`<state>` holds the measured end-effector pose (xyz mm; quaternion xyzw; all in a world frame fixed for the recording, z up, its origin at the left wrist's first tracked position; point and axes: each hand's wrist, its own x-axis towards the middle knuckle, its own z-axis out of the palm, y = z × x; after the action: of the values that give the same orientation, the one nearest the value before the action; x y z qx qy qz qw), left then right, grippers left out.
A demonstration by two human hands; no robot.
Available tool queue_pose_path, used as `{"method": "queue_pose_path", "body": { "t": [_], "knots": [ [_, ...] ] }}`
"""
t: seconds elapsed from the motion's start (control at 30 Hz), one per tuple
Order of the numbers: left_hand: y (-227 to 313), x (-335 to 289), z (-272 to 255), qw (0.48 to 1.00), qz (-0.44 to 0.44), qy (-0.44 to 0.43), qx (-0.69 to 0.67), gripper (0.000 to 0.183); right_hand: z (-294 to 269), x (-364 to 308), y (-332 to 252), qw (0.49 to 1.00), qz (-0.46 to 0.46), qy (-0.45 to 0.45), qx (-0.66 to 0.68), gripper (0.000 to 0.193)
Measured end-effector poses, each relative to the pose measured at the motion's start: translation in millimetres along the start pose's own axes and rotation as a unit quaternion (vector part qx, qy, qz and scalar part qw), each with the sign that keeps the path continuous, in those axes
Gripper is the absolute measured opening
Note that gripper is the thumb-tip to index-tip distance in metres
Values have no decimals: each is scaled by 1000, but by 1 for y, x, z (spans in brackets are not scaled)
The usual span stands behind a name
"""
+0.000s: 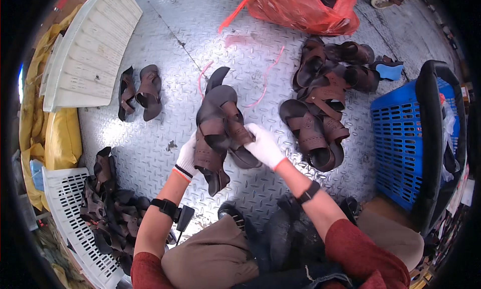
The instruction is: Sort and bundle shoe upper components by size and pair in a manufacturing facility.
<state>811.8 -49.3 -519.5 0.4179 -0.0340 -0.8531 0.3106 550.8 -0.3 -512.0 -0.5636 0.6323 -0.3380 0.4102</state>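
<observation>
In front of me I hold a bunch of dark brown strapped sandals off the metal floor, several soles overlapping. My left hand, in a white knit glove, is closed on their left side; its fingers are mostly hidden behind the sandals. On the right side, my gloved right hand is closed on a sandal, its fingers at the strap. A pink cord lies on the floor just beyond. To the right is a pile of similar brown sandals, and a separate pair stands at the left.
A white plastic crate is at the upper left, above yellow sacks. A white basket beside my left arm holds many brown sandals. On the right stands a blue basket with black padded edging. A red plastic bag lies at the far side.
</observation>
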Motion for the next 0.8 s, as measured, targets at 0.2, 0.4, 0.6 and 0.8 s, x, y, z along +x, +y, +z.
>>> {"method": "queue_pose_path", "body": {
  "t": [0.2,0.4,0.6,0.8],
  "knots": [
    [29,-56,41,972,174,-70,145,40,-45,-38,-91,992,-85,58,-79,21],
    [40,-52,54,974,166,-84,127,44,-53,-23,-81,994,-39,98,-8,27],
    [34,-44,58,932,243,-26,268,57,-127,43,-45,999,-9,-21,-41,54],
    [22,-35,49,971,178,-68,145,48,-220,148,48,918,127,314,-205,70]
  ]
}}
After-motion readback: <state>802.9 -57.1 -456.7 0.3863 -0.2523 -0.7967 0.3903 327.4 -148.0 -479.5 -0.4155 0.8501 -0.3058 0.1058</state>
